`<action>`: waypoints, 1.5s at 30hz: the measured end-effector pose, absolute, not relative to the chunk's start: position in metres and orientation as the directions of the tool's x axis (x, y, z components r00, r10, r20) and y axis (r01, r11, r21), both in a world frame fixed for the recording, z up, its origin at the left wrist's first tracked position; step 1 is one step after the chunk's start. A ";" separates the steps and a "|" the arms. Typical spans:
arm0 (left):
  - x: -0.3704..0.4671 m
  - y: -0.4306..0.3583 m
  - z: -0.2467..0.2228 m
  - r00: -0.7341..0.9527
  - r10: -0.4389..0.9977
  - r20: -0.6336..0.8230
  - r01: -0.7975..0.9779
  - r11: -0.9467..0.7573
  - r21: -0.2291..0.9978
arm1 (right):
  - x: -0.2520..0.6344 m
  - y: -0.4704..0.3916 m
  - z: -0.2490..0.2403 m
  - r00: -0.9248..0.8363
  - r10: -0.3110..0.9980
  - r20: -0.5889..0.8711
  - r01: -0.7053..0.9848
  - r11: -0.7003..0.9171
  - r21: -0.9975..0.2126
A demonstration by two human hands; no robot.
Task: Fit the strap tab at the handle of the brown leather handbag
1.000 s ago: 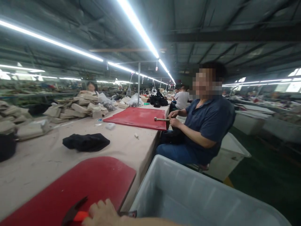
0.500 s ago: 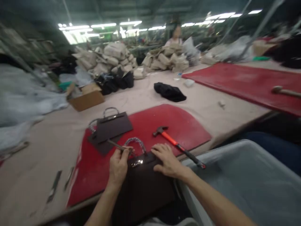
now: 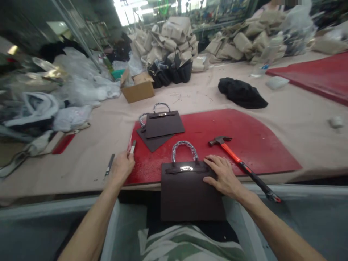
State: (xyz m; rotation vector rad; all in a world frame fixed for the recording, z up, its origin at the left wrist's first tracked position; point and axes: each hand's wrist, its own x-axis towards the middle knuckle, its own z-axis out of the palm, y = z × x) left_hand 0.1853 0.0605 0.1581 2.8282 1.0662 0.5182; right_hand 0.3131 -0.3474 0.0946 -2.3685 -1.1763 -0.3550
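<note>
A dark brown handbag lies flat at the near edge of the red mat, its wrapped handle pointing away from me. My right hand rests flat on the bag's upper right corner, fingers spread. My left hand is at the mat's left edge, closed on a small metal tool. An orange-handled hammer lies on the mat just right of my right hand. Two more brown bags are stacked further back on the mat.
A thin metal tool lies on the beige table left of my left hand. Behind are a black cloth, a cardboard box, and piles of beige and black bags. Grey bins flank my lap.
The view swung from a seated co-worker down to my bench. My left hand moved left from the bag's clasp to the mat's edge with the tool; my right hand stayed on the bag.
</note>
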 end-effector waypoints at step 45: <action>0.183 -0.086 0.111 0.770 0.292 0.567 -0.042 -0.864 0.501 | 0.299 -0.284 0.101 0.433 0.582 0.688 0.843 -0.531 -0.082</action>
